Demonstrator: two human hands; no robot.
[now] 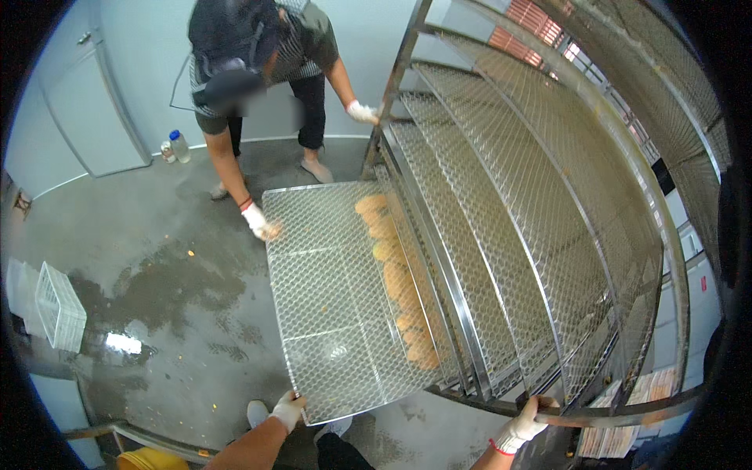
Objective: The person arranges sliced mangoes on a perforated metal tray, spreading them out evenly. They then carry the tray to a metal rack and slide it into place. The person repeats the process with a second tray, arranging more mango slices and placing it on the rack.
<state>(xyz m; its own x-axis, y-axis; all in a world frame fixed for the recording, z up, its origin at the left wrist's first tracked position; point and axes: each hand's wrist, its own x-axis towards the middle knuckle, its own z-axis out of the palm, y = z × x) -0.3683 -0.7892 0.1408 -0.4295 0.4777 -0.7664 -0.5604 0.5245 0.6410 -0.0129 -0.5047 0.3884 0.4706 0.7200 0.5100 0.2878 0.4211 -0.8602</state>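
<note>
A metal-framed mesh tray (pixel 323 294) sticks out from a tall metal rack (pixel 458 282) near its bottom. My left hand (pixel 288 410), in a white glove, grips the tray's near left corner. With its fingers wrapped round the rack's near post or rail, my right hand (pixel 526 424) is also gloved. Orange-brown food pieces (pixel 402 288) lie in a row beside the rack, seen at the tray's inner end; whether they are on this tray or one below I cannot tell. More mesh trays (pixel 499 235) fill the levels above.
A co-worker (pixel 258 64) bends at the far side, one gloved hand at the tray's far left corner, the other on the rack post. White plastic baskets (pixel 61 308) stand at left on the wet floor (pixel 176 282). Bottles (pixel 179 147) stand by the wall; a yellow container (pixel 151 459) is at bottom left.
</note>
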